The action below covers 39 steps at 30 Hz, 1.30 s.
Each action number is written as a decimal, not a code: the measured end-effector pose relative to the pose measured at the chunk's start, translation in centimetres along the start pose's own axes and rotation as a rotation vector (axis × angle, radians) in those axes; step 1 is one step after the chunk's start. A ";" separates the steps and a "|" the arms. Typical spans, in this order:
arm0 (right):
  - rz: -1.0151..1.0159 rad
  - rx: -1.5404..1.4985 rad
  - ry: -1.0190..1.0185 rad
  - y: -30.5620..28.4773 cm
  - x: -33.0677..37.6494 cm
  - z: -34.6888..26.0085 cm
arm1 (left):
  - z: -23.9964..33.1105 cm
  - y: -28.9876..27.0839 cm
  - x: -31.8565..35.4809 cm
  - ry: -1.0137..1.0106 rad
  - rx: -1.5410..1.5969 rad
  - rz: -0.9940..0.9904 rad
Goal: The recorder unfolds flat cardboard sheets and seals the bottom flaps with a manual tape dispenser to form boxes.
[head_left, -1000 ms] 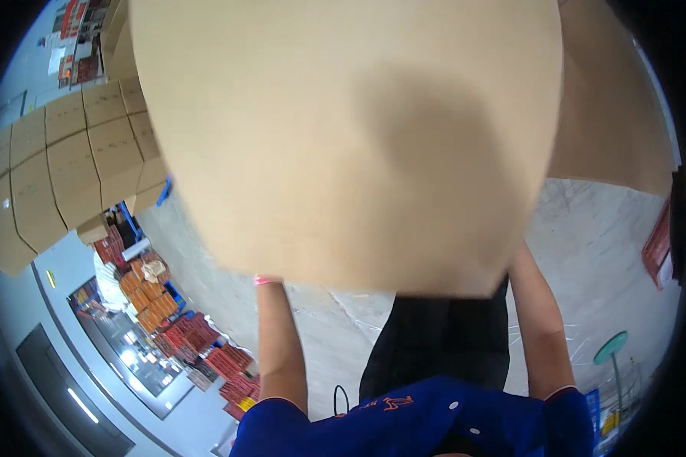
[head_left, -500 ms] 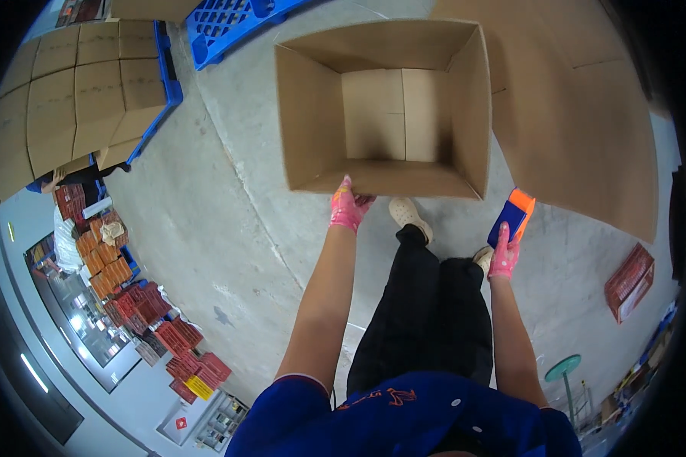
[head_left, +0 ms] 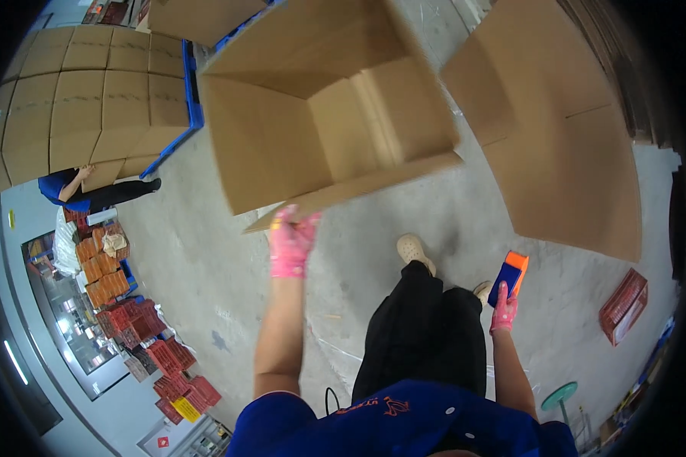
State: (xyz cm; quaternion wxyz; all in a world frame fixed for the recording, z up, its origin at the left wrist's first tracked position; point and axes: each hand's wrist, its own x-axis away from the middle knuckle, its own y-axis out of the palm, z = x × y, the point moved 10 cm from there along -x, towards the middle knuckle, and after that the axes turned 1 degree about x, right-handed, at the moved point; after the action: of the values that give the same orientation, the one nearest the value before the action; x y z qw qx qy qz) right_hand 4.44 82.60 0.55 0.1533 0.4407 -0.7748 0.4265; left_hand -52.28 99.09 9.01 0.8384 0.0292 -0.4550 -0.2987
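Note:
My left hand (head_left: pixel 292 240), in a pink spotted glove, grips the near edge of a large open cardboard box (head_left: pixel 270 145). The box is tilted and turned, its opening facing me, and a loose panel or flap sticks out along its near side. Nothing shows inside it. Down by my right leg, my right hand (head_left: pixel 504 312), gloved in pink too, is closed around a flat blue-and-orange hand tool (head_left: pixel 509 278) whose exact kind I cannot make out.
Cardboard sheets (head_left: pixel 564 167) lie at the right, beside a red crate (head_left: pixel 623 306). Stacked cartons (head_left: pixel 76 107) stand on a blue pallet (head_left: pixel 194 95) at the far left, where another person (head_left: pixel 76 190) bends. Red crates (head_left: pixel 133 320) line the left wall.
The box has swung leftward and tilted, its near left corner coming toward me with my left hand. The right hand, still holding the tool, is slightly lower in view. More of the other person shows.

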 end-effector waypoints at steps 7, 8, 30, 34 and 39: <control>-0.130 -0.043 0.000 1.7 0.7 -1.7 | 25.6 7.7 -9.9 0.225 0.047 -0.351; -0.121 -0.007 0.028 2.3 0.6 -1.0 | 26.6 7.7 -12.0 0.308 -0.110 -0.251; 0.638 0.350 -0.730 -25.1 -4.1 -14.7 | -47.0 42.6 26.0 1.076 -1.498 -1.278; 0.667 0.543 -0.943 -30.0 -12.8 -22.3 | -50.4 49.9 25.4 1.422 -1.743 -1.168; 0.452 0.801 -0.939 -27.7 -21.0 -24.7 | -52.6 49.1 23.1 1.503 -2.090 -1.179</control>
State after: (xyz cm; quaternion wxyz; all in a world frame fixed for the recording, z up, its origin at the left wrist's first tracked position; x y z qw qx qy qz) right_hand 35.36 107.03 16.80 -0.4703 0.4293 -0.6142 0.4662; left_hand 21.48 115.43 11.29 0.2665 -0.2629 0.5993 -0.7076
